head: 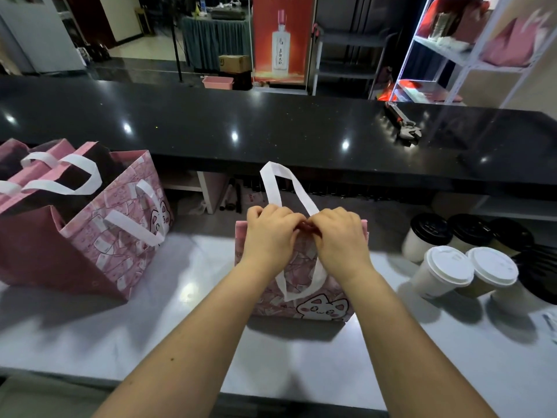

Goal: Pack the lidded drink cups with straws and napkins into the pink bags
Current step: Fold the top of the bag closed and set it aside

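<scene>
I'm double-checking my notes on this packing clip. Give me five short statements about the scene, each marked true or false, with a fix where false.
1. The left hand and right hand both grip the top edge of the middle pink bag. True.
2. The cups stand left of that bag. False: they stand to its right.
3. Every cup lid is white. False: some cups have black lids.
4. A wrench lies on the black counter. True.
5. Open pink bags stand at the left. True.
</scene>
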